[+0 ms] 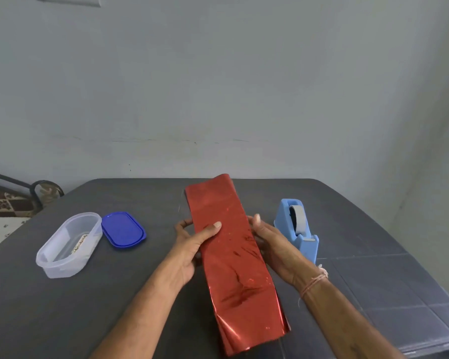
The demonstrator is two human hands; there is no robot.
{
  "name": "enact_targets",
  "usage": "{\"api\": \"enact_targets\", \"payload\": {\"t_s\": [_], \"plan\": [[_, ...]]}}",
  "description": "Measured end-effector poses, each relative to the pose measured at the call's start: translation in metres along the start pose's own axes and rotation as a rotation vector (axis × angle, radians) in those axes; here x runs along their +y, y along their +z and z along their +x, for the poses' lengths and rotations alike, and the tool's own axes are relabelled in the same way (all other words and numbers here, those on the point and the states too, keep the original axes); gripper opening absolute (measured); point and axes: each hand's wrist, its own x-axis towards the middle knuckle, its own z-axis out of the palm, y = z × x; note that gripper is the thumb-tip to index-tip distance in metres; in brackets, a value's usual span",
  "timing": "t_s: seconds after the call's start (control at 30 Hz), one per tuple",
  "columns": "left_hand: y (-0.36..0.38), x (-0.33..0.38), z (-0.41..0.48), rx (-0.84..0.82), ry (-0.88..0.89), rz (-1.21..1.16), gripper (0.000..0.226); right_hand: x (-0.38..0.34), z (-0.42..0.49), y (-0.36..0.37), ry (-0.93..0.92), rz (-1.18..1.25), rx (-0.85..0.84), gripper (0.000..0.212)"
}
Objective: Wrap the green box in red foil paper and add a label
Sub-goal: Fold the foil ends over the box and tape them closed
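The long red foil wrap [231, 255] is held lengthways over the middle of the dark table [114, 307], gripped at both edges: left hand [192, 244] with thumb on top, right hand [272, 244] clasping from the side. A tape dispenser [297, 229] stands just to its right, and a clear tub [68, 244] and blue lid [123, 229] lie to its left.

Lid [123, 230] right of container [68, 244], dispenser [297, 229] far right

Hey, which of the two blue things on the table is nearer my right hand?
The light blue tape dispenser, standing just beside your right hand. The dark blue lid lies flat beyond the red foil and left hand.
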Motion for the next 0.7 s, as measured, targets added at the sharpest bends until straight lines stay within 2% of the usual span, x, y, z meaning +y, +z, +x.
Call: {"api": "enact_targets", "payload": {"t_s": [0.1,0.23,0.4,0.53,0.7], "plan": [[0.005,0.010,-0.003,-0.015,0.086,0.067,0.092,-0.012,0.002,0.000,-0.018,-0.045,-0.004,0.052],[0.005,0.027,-0.006,-0.103,0.148,0.044,0.072,-0.020,0.002,-0.001,-0.068,-0.013,0.024,0.052],[-0.001,0.039,-0.014,-0.224,0.270,0.110,0.070,-0.027,-0.006,-0.003,-0.186,0.023,0.015,0.053],[-0.002,0.042,-0.022,-0.302,0.370,0.172,0.079,-0.034,-0.011,-0.001,-0.296,0.020,0.034,0.054],[-0.001,0.048,-0.028,-0.309,0.490,0.279,0.078,-0.044,-0.015,-0.002,-0.405,-0.081,0.038,0.057]]}}
